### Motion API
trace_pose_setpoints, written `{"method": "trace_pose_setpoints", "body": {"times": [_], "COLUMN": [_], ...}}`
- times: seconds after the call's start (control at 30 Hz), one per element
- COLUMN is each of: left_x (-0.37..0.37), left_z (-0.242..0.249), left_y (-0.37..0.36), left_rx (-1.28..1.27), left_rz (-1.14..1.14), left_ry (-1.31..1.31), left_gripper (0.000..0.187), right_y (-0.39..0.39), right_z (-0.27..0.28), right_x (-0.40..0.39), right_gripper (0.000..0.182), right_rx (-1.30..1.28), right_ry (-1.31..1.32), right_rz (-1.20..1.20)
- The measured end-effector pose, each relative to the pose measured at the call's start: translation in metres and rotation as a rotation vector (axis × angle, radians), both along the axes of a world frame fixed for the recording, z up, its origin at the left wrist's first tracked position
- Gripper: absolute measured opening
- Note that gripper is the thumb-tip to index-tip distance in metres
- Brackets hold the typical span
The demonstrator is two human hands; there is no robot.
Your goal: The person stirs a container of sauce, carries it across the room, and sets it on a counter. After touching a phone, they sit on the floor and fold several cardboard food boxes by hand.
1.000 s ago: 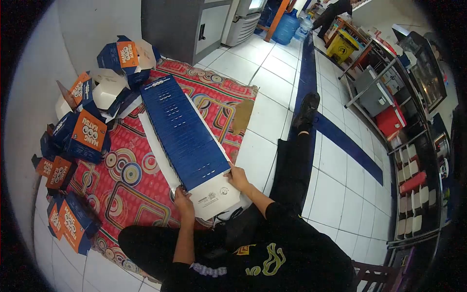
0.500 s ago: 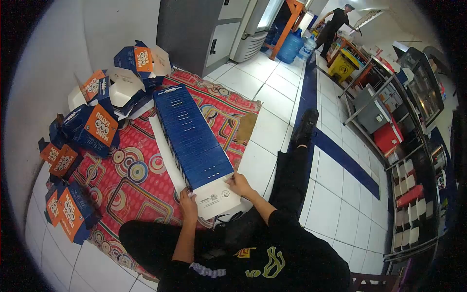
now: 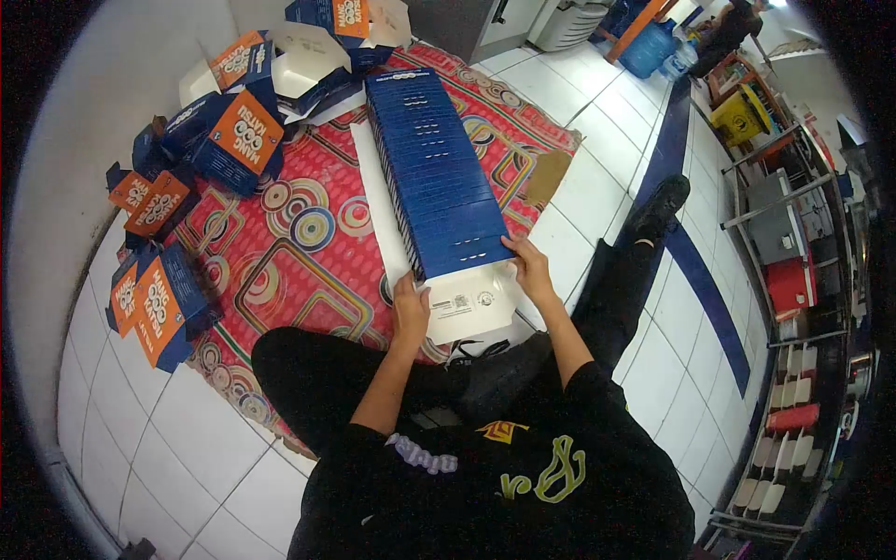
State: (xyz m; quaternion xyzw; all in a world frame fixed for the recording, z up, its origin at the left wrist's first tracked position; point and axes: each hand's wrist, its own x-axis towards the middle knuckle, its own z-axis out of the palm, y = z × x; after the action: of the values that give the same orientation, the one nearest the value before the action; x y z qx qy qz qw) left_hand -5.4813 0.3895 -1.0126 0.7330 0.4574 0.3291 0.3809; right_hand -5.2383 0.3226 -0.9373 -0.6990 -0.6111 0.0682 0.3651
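A long row of flat blue cardboard box blanks [image 3: 443,177] lies overlapped on the patterned mat, stretching away from my lap. At its near end a white printed panel [image 3: 471,303] faces up. My left hand [image 3: 409,310] has its fingers closed at the near left corner, where the blue row meets the white panel. On the opposite side, my right hand [image 3: 529,269] grips the near right edge, its fingertips on the blue corner. Both hands touch the nearest blank. A white sheet [image 3: 376,201] shows along the row's left side.
Folded blue and orange boxes [image 3: 245,140] stand piled along the wall, with more [image 3: 159,303] at the left mat edge. The red mat [image 3: 308,280] covers white tiles. My outstretched shoe [image 3: 661,205] lies to the right. A metal shelf [image 3: 793,411] and another person [image 3: 730,33] are farther off.
The view has tipped down, so the scene sits higher and farther right. My right fingers have shifted slightly up to the blue corner. My left hand stays by the left corner.
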Motion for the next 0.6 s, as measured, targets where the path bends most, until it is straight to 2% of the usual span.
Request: {"method": "trace_pose_setpoints", "body": {"times": [0.07, 0.17, 0.23, 0.43, 0.6], "left_x": [0.006, 0.007, 0.003, 0.002, 0.003], "left_z": [0.026, 0.042, 0.047, 0.045, 0.046], "left_y": [-0.005, -0.003, -0.001, -0.001, -0.004], "left_rx": [0.3, 0.292, 0.28, 0.321, 0.243], "left_rz": [0.183, 0.137, 0.095, 0.107, 0.115], "left_ry": [-0.051, -0.098, -0.144, -0.224, -0.222], "left_gripper": [0.041, 0.039, 0.035, 0.026, 0.026], "right_y": [0.001, -0.001, 0.0, -0.003, -0.001], "right_z": [0.0, 0.004, 0.004, -0.009, -0.012], "right_x": [0.004, 0.004, 0.003, 0.011, 0.014], "right_gripper": [0.056, 0.051, 0.044, 0.041, 0.037], "right_rx": [-0.001, 0.014, -0.059, -0.064, -0.058], "right_ry": [0.011, 0.006, 0.422, 0.278, 0.197], "right_rz": [0.007, 0.023, -0.051, -0.055, -0.098]}}
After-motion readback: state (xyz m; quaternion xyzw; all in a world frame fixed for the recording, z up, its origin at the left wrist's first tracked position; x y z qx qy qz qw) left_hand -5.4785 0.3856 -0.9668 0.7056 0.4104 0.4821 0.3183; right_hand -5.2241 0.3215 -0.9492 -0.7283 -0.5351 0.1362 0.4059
